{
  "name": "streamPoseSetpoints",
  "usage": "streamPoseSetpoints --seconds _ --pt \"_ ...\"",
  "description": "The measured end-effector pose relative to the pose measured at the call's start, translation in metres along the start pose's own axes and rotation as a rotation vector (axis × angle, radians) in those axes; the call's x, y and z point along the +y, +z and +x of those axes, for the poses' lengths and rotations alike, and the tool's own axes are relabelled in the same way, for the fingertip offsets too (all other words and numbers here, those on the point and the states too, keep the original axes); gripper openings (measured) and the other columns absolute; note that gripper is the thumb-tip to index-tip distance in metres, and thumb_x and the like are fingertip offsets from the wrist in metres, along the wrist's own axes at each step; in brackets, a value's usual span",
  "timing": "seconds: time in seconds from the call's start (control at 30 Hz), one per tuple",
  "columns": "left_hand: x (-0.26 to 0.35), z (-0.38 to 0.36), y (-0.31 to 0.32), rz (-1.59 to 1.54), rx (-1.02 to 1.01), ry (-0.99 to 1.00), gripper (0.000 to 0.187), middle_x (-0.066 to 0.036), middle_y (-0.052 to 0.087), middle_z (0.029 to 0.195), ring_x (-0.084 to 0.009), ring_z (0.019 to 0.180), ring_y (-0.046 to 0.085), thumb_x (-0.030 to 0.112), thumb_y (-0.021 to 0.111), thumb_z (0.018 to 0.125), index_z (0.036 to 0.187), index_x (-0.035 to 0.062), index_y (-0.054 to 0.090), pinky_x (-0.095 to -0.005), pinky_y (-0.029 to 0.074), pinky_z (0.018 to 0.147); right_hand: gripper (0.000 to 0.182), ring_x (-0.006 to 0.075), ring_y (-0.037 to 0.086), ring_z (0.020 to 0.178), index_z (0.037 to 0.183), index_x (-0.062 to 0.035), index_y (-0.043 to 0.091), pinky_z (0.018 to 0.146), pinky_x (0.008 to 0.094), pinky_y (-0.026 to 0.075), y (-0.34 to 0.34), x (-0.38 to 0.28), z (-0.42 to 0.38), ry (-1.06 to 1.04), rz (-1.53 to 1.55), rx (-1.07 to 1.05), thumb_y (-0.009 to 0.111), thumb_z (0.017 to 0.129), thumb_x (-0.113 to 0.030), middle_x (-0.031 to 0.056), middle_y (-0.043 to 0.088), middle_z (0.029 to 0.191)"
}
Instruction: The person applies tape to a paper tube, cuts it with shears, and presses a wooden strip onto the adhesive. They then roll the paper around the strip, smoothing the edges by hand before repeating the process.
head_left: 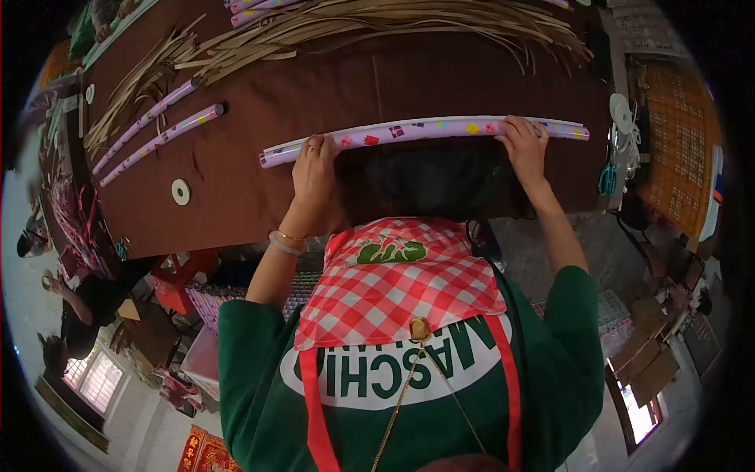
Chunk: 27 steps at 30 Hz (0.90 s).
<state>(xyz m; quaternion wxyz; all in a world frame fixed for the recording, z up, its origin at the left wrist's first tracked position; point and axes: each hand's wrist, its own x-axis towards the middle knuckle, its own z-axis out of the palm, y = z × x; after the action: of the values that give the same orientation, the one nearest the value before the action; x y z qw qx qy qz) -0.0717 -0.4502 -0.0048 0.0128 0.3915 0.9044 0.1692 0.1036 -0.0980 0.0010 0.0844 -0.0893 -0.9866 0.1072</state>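
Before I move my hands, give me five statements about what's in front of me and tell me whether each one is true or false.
1. Your left hand and right hand are both on one purple roll. True.
2. The bangles are on your right wrist. False: the white bangle is on the left.
3. The white disc lies left of your left hand. True.
4. The brown strips lie between you and the roll. False: the strips lie beyond it.
5. Your checked apron is red and white. True.
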Motion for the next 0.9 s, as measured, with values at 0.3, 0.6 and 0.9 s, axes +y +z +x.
streamPoseSetpoints --seconds 0.3,0.6,0.9 --pt "0.059 0.060 0.009 -0.361 -0.018 0.343 0.024 -0.010 0.057 0.096 -0.0285 0.089 0.054 0.004 0.055 0.074 0.097 0.0044 0.058 -0.0356 0.046 0.076 0.023 0.0168 0.051 0.098 0.093 -0.0108 0.058 0.088 0.0374 0.026 -0.001 -0.002 0.002 0.014 0.012 0.014 0.063 0.072 -0.016 0.0008 0.054 0.100" --pt "0.123 0.110 0.050 -0.223 -0.342 0.506 0.031 -0.012 0.052 0.091 -0.0279 0.090 0.051 0.014 0.066 0.066 0.092 0.0022 0.053 -0.0348 0.049 0.071 0.023 0.0158 0.050 0.099 0.094 -0.0122 0.059 0.088 0.0384 0.026 0.001 -0.001 0.000 0.063 0.060 0.047 0.064 0.072 -0.015 -0.0005 0.055 0.101" --pt "0.137 0.103 0.047 0.018 -0.310 0.530 0.019 -0.013 0.054 0.086 -0.0259 0.080 0.055 0.005 0.056 0.068 0.086 -0.0003 0.051 -0.0310 0.051 0.062 0.026 0.0154 0.049 0.101 0.095 -0.0122 0.057 0.090 0.0392 0.026 0.009 0.003 -0.004 0.045 0.064 0.133 0.064 0.070 -0.014 -0.0008 0.054 0.101"
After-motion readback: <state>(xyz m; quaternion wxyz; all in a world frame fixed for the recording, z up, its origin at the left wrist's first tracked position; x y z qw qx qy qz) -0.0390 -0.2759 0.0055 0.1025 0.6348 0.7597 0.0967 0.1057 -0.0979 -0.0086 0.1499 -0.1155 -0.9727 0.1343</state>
